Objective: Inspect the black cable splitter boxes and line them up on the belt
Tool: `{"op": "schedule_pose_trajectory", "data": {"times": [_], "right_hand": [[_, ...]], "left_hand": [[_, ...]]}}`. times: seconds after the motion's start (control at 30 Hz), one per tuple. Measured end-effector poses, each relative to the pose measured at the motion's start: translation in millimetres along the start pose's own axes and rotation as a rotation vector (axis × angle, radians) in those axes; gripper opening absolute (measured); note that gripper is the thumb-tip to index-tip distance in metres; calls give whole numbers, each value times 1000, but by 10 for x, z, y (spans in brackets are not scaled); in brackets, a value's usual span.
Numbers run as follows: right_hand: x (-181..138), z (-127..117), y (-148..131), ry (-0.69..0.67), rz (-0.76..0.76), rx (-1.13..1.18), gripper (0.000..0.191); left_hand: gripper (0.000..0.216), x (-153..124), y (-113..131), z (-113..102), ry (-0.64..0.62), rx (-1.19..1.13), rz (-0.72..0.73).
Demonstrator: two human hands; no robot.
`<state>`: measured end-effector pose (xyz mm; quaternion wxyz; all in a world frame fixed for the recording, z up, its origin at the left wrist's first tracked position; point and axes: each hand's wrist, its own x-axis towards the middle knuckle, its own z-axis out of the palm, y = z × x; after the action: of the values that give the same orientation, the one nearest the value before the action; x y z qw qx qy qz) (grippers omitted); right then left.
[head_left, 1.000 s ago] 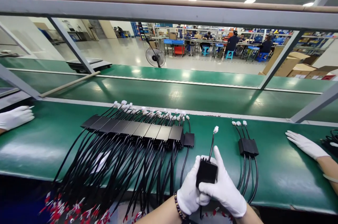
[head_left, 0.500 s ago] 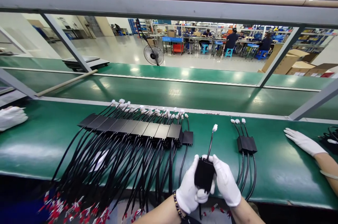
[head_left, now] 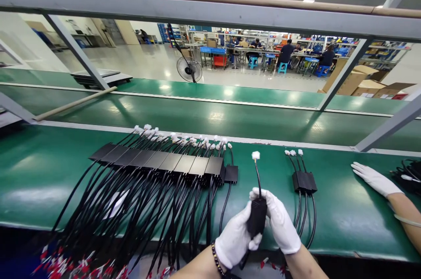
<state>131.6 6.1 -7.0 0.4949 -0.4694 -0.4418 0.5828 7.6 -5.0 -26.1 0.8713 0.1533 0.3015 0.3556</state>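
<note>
Black cabled module (head_left: 257, 217) is sitting in hand, the gloved left hand (head_left: 234, 237) clasping its side, the right hand (head_left: 281, 223) cupping its far end! Green bench (head_left: 335, 213) is stretching past the grip, a long module row (head_left: 158, 160) is lying left, a three-cable cluster (head_left: 304, 181) right, and a white plug (head_left: 255, 155) is poking out beyond.

The person's two white-gloved hands meet at five o'clock in the view. The left hand (head_left: 233, 238) closes in a grip, its forearm (head_left: 199, 266) slanting toward two o'clock and its wrist ringed with dark beads (head_left: 217, 260). The right hand (head_left: 282, 223) curves inward, fingers bent toward eleven o'clock, its bare forearm (head_left: 304, 263) rising from five.
</note>
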Motion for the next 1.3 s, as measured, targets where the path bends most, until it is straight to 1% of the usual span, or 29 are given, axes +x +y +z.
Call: {"op": "schedule_pose_trajectory", "data": {"times": [0.07, 0.13, 0.2, 0.3, 0.37, 0.47, 0.57, 0.67, 0.73, 0.83, 0.93, 1.03, 1.1, 1.17, 1.2, 1.23, 1.3], "right_hand": [[43, -67, -38, -33, -12, 70, 36], [105, -126, -42, -7, 9, 153, 29], [171, -170, -13, 57, 28, 294, 26], [239, -213, 60, 135, 52, 529, 26], [253, -231, 95, 145, 55, 598, 24], [262, -257, 104, 133, 38, 641, 21], [303, -276, 77, 154, 61, 665, 20], [377, -262, 64, 165, 126, 684, 20], [421, -228, 90, 135, 182, 709, 21], [449, -164, 176, 101, 240, 731, 24], [449, -124, 263, 102, 250, 725, 24], [453, -141, 276, 112, 239, 705, 24], [459, -200, 216, 141, 210, 698, 22], [467, -298, 95, 145, 142, 652, 21], [475, -356, 16, 111, 96, 574, 23], [491, -415, -69, 60, 50, 448, 25], [555, -506, -235, -61, -20, 64, 30]], "left_hand": [[42, -7, -19, -10, -28, 121, 134], [41, -22, -33, 4, -35, 216, 193], [42, -40, -36, 31, -34, 233, 173], [45, -61, -25, 66, -29, 218, 126], [42, -68, -19, 78, -31, 234, 99], [41, -81, -22, 90, -36, 247, 101], [52, -116, -17, 123, -95, 245, 91], [72, -171, 15, 186, -170, 265, 39], [81, -207, 47, 237, -189, 270, 36], [84, -246, 90, 300, -181, 223, 65], [82, -261, 109, 319, -169, 180, 62], [76, -238, 98, 272, -151, 203, 56], [64, -197, 74, 208, -111, 246, 80], [51, -146, 40, 131, -50, 224, 90], [47, -121, 22, 92, -16, 177, 87], [45, -101, 4, 54, 14, 121, 76], [45, -83, -31, -16, 52, 49, 67]]}}
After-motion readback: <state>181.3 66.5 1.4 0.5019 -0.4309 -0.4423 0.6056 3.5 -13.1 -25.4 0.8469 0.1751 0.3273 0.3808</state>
